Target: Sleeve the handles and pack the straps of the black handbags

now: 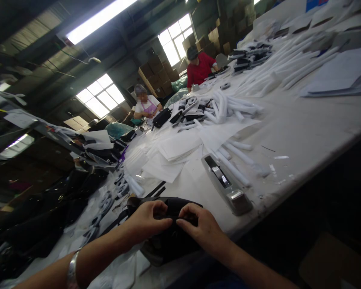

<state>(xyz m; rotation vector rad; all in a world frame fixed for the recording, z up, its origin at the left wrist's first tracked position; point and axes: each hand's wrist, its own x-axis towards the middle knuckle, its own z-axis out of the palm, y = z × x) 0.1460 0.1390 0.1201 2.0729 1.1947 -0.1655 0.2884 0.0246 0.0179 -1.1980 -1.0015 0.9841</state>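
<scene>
A black bag [171, 245] lies at the near edge of the white table, directly below both hands. My left hand [150, 218] pinches the bag's upper part between thumb and curled fingers. Close beside it, my right hand [200, 228] grips the same dark material, its thumb almost meeting the left thumb. Exactly which part of the bag the fingertips hold is too dark to make out. To the right of the hands stands a grey tape dispenser [227, 184]. Two short black strips [156, 189] rest just beyond the bag.
White paper sheets [177, 148] and white foam tubes [237, 106] spread over the table [313, 124]. Dark bags [75, 192] pile up on the left. Across the table sit a person in red [200, 70] and a person with a purple apron [149, 106]. Cardboard boxes [158, 74] are stacked behind.
</scene>
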